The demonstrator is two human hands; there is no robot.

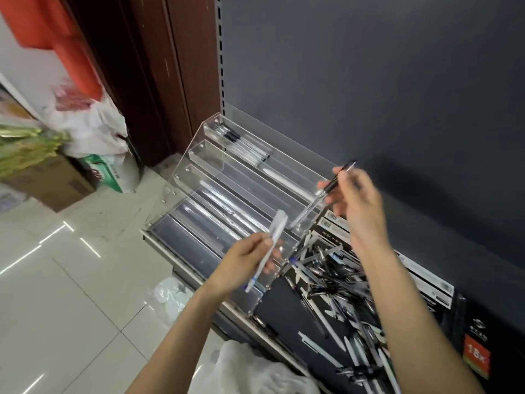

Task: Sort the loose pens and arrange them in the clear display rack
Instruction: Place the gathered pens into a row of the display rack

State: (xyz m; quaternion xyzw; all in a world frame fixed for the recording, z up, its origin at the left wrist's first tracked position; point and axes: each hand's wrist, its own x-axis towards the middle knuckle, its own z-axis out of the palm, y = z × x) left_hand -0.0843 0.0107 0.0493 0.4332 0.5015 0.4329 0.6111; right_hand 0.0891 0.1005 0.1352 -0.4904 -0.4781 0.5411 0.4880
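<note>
A clear stepped display rack (199,177) stands on the metal shelf. Its top tier holds a row of black-and-clear pens (241,143); one white pen (284,180) lies on the second tier. My left hand (241,265) grips a white pen with a blue tip (267,251) over the rack's near end. My right hand (355,200) pinches a clear pen with a black grip (326,191) above the rack's right side. A heap of loose pens (335,285) lies on the shelf to the right, beneath my right forearm.
Black boxes with white labels (426,282) line the dark back panel (369,81). Plastic bags (93,123) and a cardboard box (51,180) sit on the tiled floor at left. A white bag (250,371) lies below the shelf edge (199,282).
</note>
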